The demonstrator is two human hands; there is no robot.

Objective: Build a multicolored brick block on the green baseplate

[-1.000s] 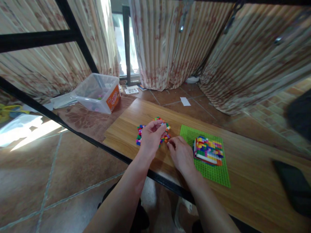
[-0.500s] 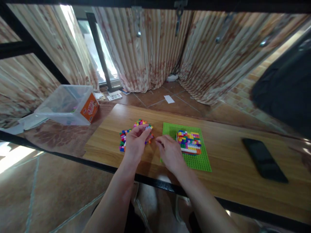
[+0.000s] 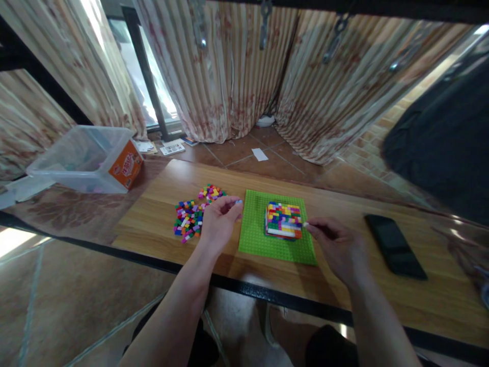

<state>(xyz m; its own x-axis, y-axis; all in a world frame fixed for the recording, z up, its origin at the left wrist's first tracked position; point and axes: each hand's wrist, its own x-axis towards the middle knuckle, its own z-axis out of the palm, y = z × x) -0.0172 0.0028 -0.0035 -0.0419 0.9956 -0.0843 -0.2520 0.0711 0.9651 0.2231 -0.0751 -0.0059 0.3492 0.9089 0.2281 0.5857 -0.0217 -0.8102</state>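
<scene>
My left hand is closed in a pinch on a small light-blue brick, just off the left edge of the green baseplate. Beneath and beside that hand lie loose toy bricks in many colours, partly hidden by it. A rectangular block of stacked, multicoloured bricks stands on the baseplate. To its right, my right hand pinches a small white brick between thumb and fingers, close to the block's right side.
A black phone lies on the wooden table at the right. Beyond the table's left end is a clear plastic bin with an orange label. Curtains hang behind, and a dark bag-like shape is at the far right.
My right hand has moved from left of the brick block, across to its right side, where a white brick now shows in its fingers. The camera view has shifted slightly.
</scene>
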